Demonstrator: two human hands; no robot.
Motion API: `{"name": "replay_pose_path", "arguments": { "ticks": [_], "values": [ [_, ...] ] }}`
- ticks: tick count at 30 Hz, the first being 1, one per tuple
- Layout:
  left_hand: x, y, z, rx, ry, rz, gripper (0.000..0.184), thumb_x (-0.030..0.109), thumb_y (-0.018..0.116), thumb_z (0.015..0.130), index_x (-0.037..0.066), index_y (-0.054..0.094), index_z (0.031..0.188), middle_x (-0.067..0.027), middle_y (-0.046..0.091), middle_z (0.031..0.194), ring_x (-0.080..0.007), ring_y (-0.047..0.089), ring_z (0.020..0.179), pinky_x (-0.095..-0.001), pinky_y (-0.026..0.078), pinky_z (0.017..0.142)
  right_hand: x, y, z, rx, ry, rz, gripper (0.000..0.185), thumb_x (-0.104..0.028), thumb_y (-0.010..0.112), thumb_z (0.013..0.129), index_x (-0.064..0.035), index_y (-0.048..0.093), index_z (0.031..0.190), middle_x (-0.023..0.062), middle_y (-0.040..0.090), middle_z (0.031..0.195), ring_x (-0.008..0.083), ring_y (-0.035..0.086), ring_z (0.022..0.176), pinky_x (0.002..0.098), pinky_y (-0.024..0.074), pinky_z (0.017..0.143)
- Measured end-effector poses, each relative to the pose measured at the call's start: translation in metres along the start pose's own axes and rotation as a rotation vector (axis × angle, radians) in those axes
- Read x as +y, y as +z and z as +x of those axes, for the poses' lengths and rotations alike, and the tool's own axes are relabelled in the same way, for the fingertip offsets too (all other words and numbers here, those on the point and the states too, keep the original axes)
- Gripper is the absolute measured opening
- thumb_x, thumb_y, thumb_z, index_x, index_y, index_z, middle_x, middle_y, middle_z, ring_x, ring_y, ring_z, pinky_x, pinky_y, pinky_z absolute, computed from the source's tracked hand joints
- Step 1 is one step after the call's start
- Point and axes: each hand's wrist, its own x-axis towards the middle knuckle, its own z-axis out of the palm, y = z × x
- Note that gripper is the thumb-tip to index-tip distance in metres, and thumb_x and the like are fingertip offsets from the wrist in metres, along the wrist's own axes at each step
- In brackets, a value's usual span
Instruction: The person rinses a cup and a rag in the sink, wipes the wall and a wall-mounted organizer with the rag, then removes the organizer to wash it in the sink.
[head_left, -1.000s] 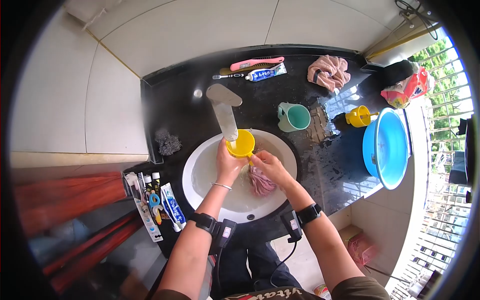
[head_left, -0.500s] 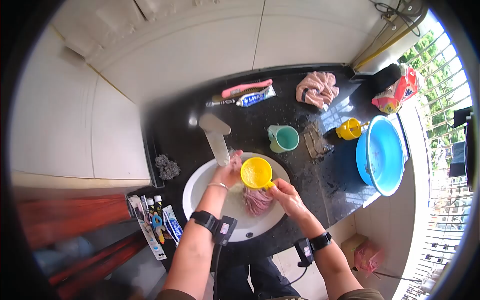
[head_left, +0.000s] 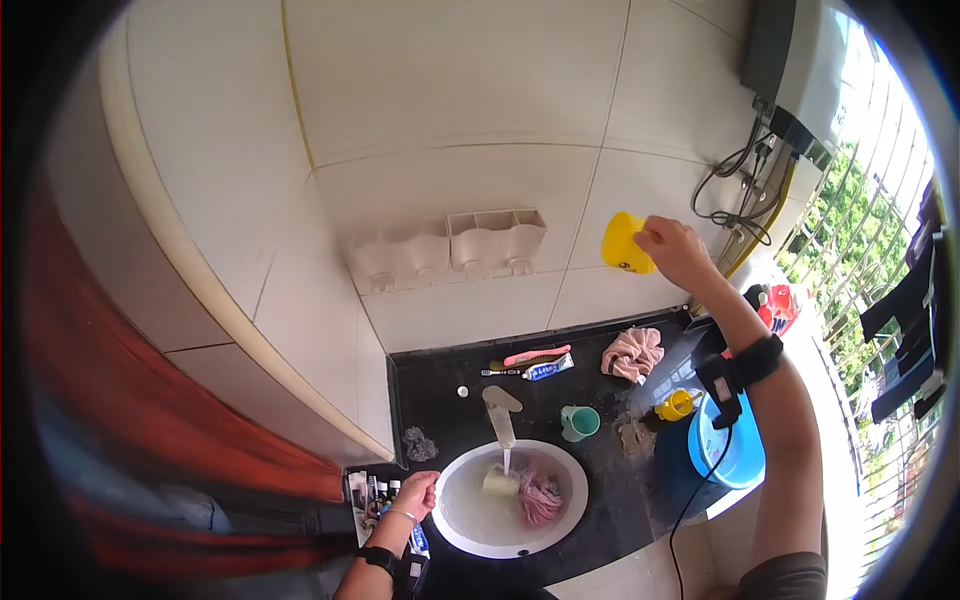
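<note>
My right hand (head_left: pixel 680 252) grips a yellow cup (head_left: pixel 621 240) from its right side, holding it up in front of the pale tiled wall (head_left: pixel 480 190), well above the dark counter (head_left: pixel 618 505). My left hand (head_left: pixel 412 496) is low, just beside the left rim of the white oval sink (head_left: pixel 572 517); its fingers are bent, but I cannot tell whether it is fully closed or touching the rim. A thin stream runs from the faucet (head_left: pixel 500 415) into the sink, where a wet pink cloth (head_left: pixel 541 500) lies. Right of the faucet stand a green cup (head_left: pixel 580 424), a smaller yellow mug (head_left: pixel 675 405) and a blue tub (head_left: pixel 708 463).
</note>
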Motion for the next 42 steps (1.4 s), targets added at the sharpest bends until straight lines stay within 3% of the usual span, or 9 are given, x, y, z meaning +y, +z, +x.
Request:
{"name": "replay_pose_path", "arguments": {
  "ticks": [5, 14, 18, 20, 24, 29, 33, 37, 42],
  "values": [
    [0.02, -0.009, -0.036, 0.007, 0.073, 0.031, 0.008, 0.015, 0.056, 0.088, 0.011, 0.058, 0.095, 0.0029, 0.046, 0.06, -0.0069, 0.041, 0.046, -0.0207, 0.033, 0.042, -0.1, 0.009, 0.079, 0.135, -0.158, -0.375, 0.019, -0.024, 0.064, 0.08, -0.0067, 0.066, 0.086, 0.0158, 0.066, 0.084, 0.0369, 0.057, 0.094, 0.0456, 0.0496, 0.075],
    [0.002, -0.005, -0.045, -0.075, 0.094, -0.103, 0.01, 0.011, 0.055, 0.087, 0.009, 0.06, 0.095, 0.0009, 0.049, 0.061, -0.0088, 0.042, 0.046, -0.0225, 0.034, 0.042, -0.163, -0.012, 0.079, 0.347, -0.329, -0.207, 0.02, -0.027, 0.059, 0.082, -0.0072, 0.062, 0.085, 0.0137, 0.064, 0.077, 0.0345, 0.059, 0.082, 0.0478, 0.048, 0.068],
    [-0.014, 0.006, -0.025, -0.011, 0.07, -0.165, 0.014, 0.006, 0.052, 0.086, 0.008, 0.059, 0.097, -0.0033, 0.056, 0.067, -0.0133, 0.054, 0.056, -0.0258, 0.043, 0.05, -0.118, 0.007, 0.015, 0.152, -0.23, -0.116, 0.021, -0.027, 0.058, 0.083, -0.0057, 0.062, 0.084, 0.0147, 0.064, 0.075, 0.0352, 0.06, 0.077, 0.0471, 0.0482, 0.066],
    [-0.017, 0.011, -0.015, -0.069, 0.052, -0.146, 0.025, 0.004, 0.049, 0.086, 0.007, 0.053, 0.111, -0.0094, 0.06, 0.088, -0.0185, 0.06, 0.078, -0.0318, 0.05, 0.069, -0.08, 0.036, -0.031, 0.021, -0.176, 0.055, 0.021, -0.026, 0.059, 0.081, -0.0052, 0.062, 0.083, 0.0157, 0.063, 0.074, 0.0348, 0.06, 0.069, 0.0439, 0.0472, 0.063],
    [-0.005, 0.043, -0.012, -0.054, 0.056, -0.173, 0.025, 0.004, 0.055, 0.083, 0.008, 0.055, 0.107, -0.0098, 0.062, 0.089, -0.018, 0.06, 0.076, -0.0316, 0.05, 0.064, -0.002, 0.128, -0.14, -0.421, 0.184, 0.734, 0.025, -0.027, 0.061, 0.082, -0.0031, 0.06, 0.074, 0.0024, 0.057, 0.064, 0.0138, 0.054, 0.059, 0.0273, 0.0411, 0.054],
    [0.03, 0.087, 0.003, 0.159, 0.819, 1.161, 0.048, 0.013, 0.063, 0.078, 0.007, 0.049, 0.123, -0.0141, 0.058, 0.109, -0.0316, 0.058, 0.094, -0.0359, 0.049, 0.08, 0.025, 0.224, -0.276, -0.569, 0.787, 1.02, 0.023, -0.025, 0.059, 0.084, -0.0047, 0.06, 0.073, -0.0005, 0.054, 0.065, 0.0082, 0.048, 0.059, 0.0231, 0.0361, 0.052],
    [0.059, 0.15, -0.006, 0.094, 1.254, 1.69, 0.055, 0.019, 0.064, 0.08, 0.016, 0.044, 0.132, -0.017, 0.038, 0.137, -0.0335, 0.042, 0.123, -0.0389, 0.037, 0.1, 0.032, 0.312, -0.342, -0.567, 0.917, 0.971, 0.021, -0.023, 0.057, 0.085, -0.0054, 0.061, 0.075, 0.001, 0.055, 0.065, 0.0099, 0.051, 0.058, 0.0244, 0.0386, 0.053],
    [0.051, 0.188, 0.025, -0.034, 1.273, 2.003, 0.06, 0.024, 0.064, 0.081, 0.019, 0.041, 0.135, -0.0123, 0.033, 0.143, -0.0303, 0.036, 0.129, -0.0498, 0.033, 0.101, 0.024, 0.37, -0.366, -0.627, 0.844, 0.912, 0.025, -0.024, 0.056, 0.085, 0.0002, 0.065, 0.088, 0.0066, 0.064, 0.076, 0.0131, 0.059, 0.067, 0.0264, 0.0462, 0.06],
    [0.035, 0.195, 0.063, 0.019, 1.272, 2.154, 0.038, 0.022, 0.063, 0.079, 0.013, 0.055, 0.116, -0.0111, 0.043, 0.133, -0.0291, 0.044, 0.121, -0.046, 0.042, 0.095, 0.018, 0.401, -0.37, -0.57, 0.894, 1.034, 0.029, -0.026, 0.055, 0.084, 0.0008, 0.064, 0.089, 0.0099, 0.067, 0.079, 0.0176, 0.064, 0.073, 0.0303, 0.0497, 0.069]
  ]
}}
